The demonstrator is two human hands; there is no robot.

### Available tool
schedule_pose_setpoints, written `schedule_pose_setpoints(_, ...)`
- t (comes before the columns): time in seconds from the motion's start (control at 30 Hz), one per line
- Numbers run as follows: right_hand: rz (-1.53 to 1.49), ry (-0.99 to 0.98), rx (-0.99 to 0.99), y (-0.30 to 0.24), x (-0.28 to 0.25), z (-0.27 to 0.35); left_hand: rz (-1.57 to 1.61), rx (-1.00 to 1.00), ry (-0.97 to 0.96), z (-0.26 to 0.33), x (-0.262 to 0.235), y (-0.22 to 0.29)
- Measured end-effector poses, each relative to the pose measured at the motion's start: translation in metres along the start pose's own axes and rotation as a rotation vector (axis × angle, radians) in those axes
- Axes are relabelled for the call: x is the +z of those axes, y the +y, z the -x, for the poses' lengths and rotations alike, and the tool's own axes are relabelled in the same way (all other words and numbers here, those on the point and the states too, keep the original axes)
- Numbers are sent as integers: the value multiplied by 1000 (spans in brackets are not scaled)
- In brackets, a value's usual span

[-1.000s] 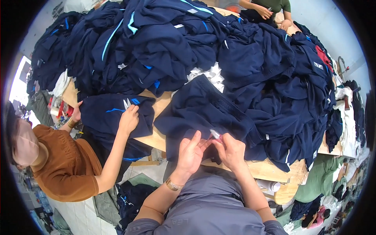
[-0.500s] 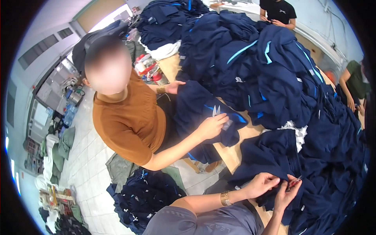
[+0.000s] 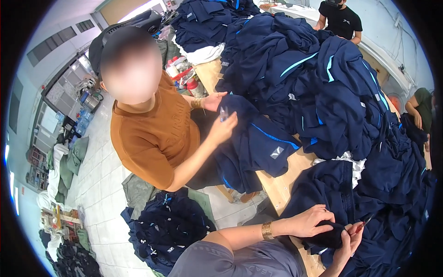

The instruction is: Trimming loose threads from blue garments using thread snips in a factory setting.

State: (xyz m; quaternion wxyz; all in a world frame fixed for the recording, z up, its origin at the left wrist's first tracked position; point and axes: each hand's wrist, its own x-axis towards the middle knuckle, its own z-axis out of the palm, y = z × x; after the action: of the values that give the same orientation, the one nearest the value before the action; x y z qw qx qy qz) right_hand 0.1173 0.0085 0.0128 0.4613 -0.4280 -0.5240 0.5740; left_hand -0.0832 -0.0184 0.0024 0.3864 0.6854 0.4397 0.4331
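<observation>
My left hand (image 3: 313,220), a gold bracelet on its wrist, grips a bunched fold of a navy garment (image 3: 341,194) lying on the wooden table (image 3: 281,184) at the lower right. My right hand (image 3: 350,241) is just beside it, touching the same fold and pinching a small thin tool with a reddish tip (image 3: 362,225). The fold hides most of my right palm.
A co-worker in an orange shirt (image 3: 152,134) sits to my left, both hands on another navy garment (image 3: 258,143). A large heap of navy garments (image 3: 318,78) covers the table. More garments are piled on the floor (image 3: 166,231). Other people stand at the far side.
The view has swung left from the table to the co-worker. My hands have shifted to the lower right and bunched the fold. The co-worker's hands have lifted on their garment.
</observation>
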Motion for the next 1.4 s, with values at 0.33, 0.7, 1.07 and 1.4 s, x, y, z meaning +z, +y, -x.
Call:
schedule_pose_setpoints(0.33, 301, -18, -109, 13, 0, -7, 153, 3, 280, -3, -10, 16)
schedule_pose_setpoints(0.7, -65, 74, -10, 28, -3, -6, 858, -314, 120, -11, 23, -25)
schedule_pose_setpoints(1.07, 291, 29, -78, 38, 30, -26, 785, -434, 481, -1, -8, -44)
schedule_pose_setpoints(1.4, 502, 144, -135, 22, 48, -25, 786, -452, 515, -2, -10, -38)
